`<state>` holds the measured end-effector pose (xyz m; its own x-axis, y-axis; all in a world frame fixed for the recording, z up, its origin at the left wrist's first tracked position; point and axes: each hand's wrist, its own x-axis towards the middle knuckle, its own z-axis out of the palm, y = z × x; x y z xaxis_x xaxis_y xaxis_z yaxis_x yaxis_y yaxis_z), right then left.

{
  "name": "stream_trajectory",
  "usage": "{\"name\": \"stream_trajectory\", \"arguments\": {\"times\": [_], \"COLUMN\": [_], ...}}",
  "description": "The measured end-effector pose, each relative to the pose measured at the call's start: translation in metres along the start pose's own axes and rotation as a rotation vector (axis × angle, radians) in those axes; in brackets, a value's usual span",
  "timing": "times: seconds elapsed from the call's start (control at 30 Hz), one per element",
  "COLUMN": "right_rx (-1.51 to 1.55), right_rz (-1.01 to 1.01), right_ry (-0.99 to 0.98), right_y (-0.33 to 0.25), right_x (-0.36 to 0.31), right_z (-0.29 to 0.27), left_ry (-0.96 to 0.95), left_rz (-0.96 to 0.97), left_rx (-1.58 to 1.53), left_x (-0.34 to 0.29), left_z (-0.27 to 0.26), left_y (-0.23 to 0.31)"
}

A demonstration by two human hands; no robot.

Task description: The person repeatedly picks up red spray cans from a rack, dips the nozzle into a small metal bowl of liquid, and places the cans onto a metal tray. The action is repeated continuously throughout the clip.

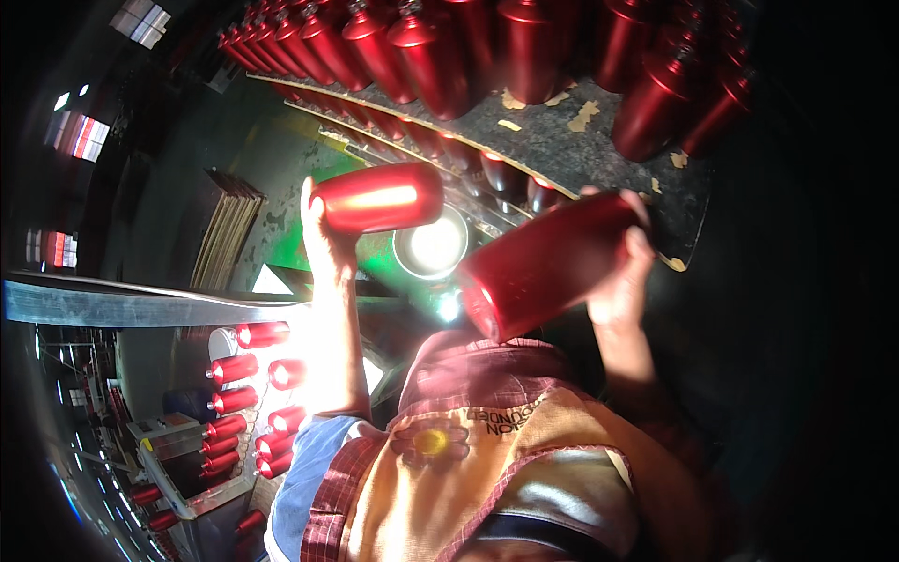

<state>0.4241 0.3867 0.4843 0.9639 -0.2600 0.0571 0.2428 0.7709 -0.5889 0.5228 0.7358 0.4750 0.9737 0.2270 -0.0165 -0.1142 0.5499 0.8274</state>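
My left hand [324, 234] is closed round one end of a glossy red bottle-shaped piece [379, 199], which lies nearly level in the air. My right hand [620, 281] grips a second red bottle-shaped piece [552, 267] near its upper right end. That piece is closer to my chest and tilts down to the left, its lower end above my apron collar. The two pieces are apart. Beyond them, similar red bottles [431, 61] with metal necks stand upright in rows on a dark shelf board [599, 126].
A lower tier with more red bottles sits under the board. A bright round pan-like object [431, 242] is below my hands. At left are a metal rail [150, 304], a stack of flat sheets [228, 229], and several red bottles lying sideways [231, 401] beside a grey-framed machine [173, 440].
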Motion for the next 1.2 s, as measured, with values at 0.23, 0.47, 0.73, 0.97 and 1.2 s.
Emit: {"name": "stream_trajectory", "arguments": {"times": [0.23,0.47,0.73,0.97,1.2], "right_rx": [-0.286,0.424,0.339,0.564,0.625], "right_rz": [0.339,1.058,1.087,1.178,1.269], "right_ry": [-0.425,0.125,0.238,0.081,-0.115], "right_y": [0.182,0.291,0.34,0.343,0.323], "right_x": [0.083,0.135,0.154,0.142,0.071], "right_z": [0.073,0.101,0.107,0.081,0.004], "left_ry": [0.134,0.195,0.23,0.04,0.175], "left_rz": [-0.34,-0.879,-0.81,-0.764,-0.399], "left_rx": [-0.419,-0.93,-0.884,-1.072,-0.82], "left_x": [0.081,0.148,0.175,0.148,-0.019], "left_z": [-0.102,-0.185,-0.215,-0.2,-0.184], "left_y": [-0.082,-0.117,-0.126,-0.107,-0.046]}}
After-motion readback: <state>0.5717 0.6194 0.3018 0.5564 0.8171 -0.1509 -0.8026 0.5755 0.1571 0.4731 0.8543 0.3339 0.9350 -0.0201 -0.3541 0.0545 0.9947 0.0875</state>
